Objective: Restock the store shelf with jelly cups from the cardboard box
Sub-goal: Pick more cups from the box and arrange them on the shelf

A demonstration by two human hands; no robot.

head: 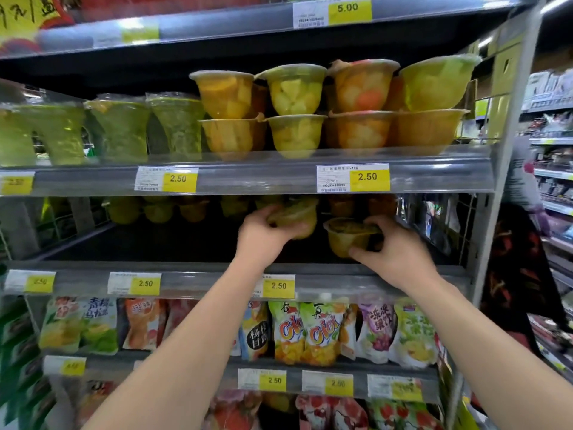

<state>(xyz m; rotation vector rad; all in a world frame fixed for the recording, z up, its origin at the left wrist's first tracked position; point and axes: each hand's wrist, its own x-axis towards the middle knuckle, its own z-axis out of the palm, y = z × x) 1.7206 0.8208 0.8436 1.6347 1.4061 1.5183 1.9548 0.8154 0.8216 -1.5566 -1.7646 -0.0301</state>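
Both my arms reach into the dark middle shelf (186,268). My left hand (260,237) grips a yellow-green jelly cup (294,217) held above the shelf floor. My right hand (400,252) grips a second yellow-green jelly cup (347,235), a little lower and to the right, tilted slightly. Several more jelly cups (192,209) stand in a row at the back of this shelf, dim and partly hidden. The cardboard box is out of view.
The shelf above holds stacked fruit jelly cups (294,110) and green wrapped cups (121,128). Below hang jelly pouches (304,333). Price rails with yellow 2.50 tags (367,176) front each shelf. A person in a dark patterned garment (521,259) stands at right, beside the shelf upright.
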